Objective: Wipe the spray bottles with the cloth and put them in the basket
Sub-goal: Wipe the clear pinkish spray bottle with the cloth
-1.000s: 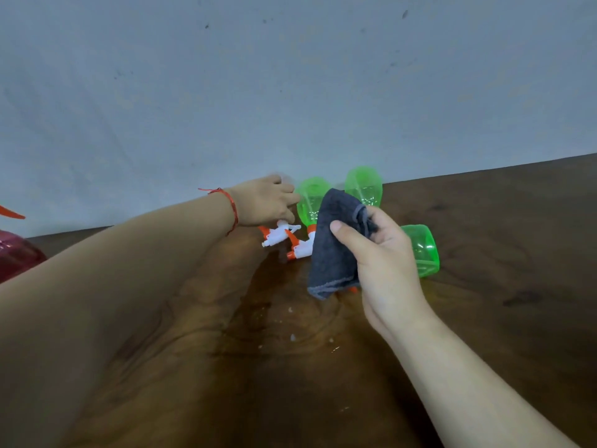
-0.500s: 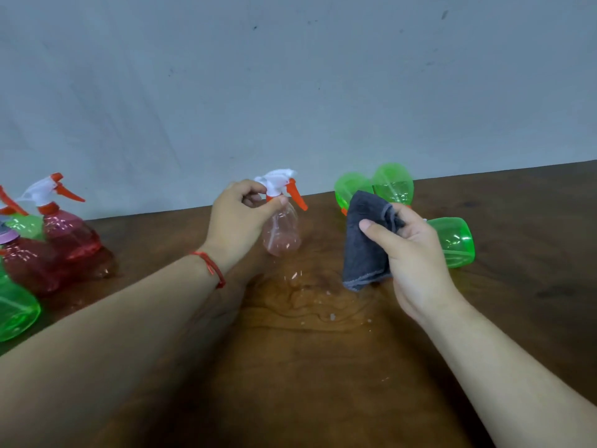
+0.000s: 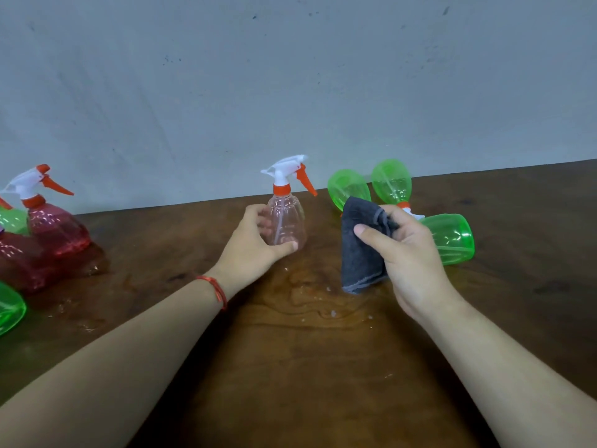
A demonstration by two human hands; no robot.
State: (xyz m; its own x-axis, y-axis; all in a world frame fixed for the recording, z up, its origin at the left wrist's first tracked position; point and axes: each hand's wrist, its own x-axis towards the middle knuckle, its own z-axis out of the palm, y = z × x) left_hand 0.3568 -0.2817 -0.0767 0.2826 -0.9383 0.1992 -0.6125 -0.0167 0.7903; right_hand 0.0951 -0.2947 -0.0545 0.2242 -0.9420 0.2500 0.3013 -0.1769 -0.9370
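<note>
A pale pink see-through spray bottle (image 3: 289,218) with a white and orange trigger head stands upright at the table's middle. My left hand (image 3: 255,247) grips its body from the left, thumb across the base. My right hand (image 3: 407,253) holds a dark grey cloth (image 3: 360,247) bunched in its fingers, just right of that bottle and apart from it. Three green spray bottles lie on their sides behind my right hand: one (image 3: 347,187), another (image 3: 391,181) and a third (image 3: 452,242). No basket is in view.
At the left edge stand red spray bottles (image 3: 55,227) and green ones (image 3: 9,310). The brown wooden table (image 3: 307,367) has a wet patch with drops before the hands. A grey wall runs along the table's far edge.
My left hand has picked the pale pink bottle out of the green group and set it upright to the left, shifting its grip from the neck to the body. The cloth hand stayed put.
</note>
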